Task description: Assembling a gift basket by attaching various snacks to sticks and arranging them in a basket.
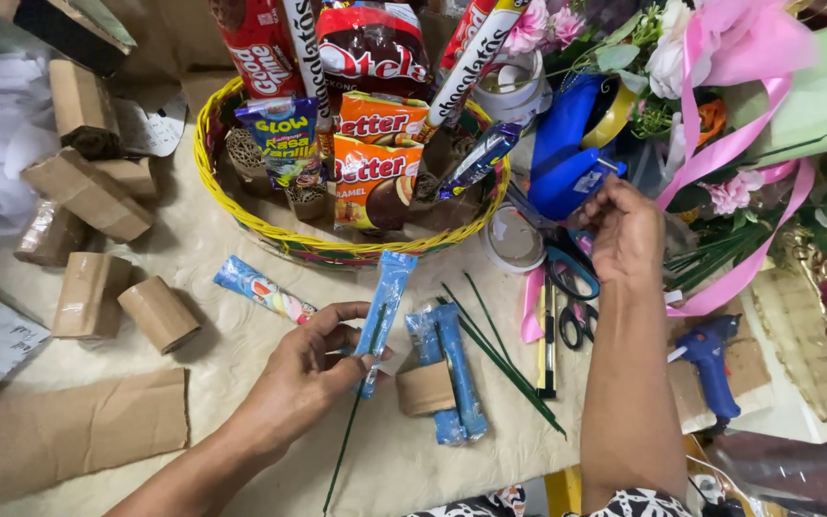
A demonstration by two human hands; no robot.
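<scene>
My left hand [313,369] pinches a slim blue snack packet [385,311] together with a thin green stick [351,431] that runs down from it. My right hand [624,230] reaches far right to a blue tape dispenser [567,153], fingers curled at its edge; whether it grips the tape I cannot tell. A yellow woven basket [241,213] stands behind, filled with upright snack packs [370,182]. Two more blue packets [452,373] lie by a cardboard roll [425,388], and a third blue packet [262,289] lies to the left.
Loose green sticks [504,359], scissors [571,287], a black pen [547,345] and a tape roll [512,239] lie mid-table. A blue glue gun [710,359] sits right. Cardboard rolls [98,287] are scattered left. Flowers with pink ribbon [729,144] crowd the far right.
</scene>
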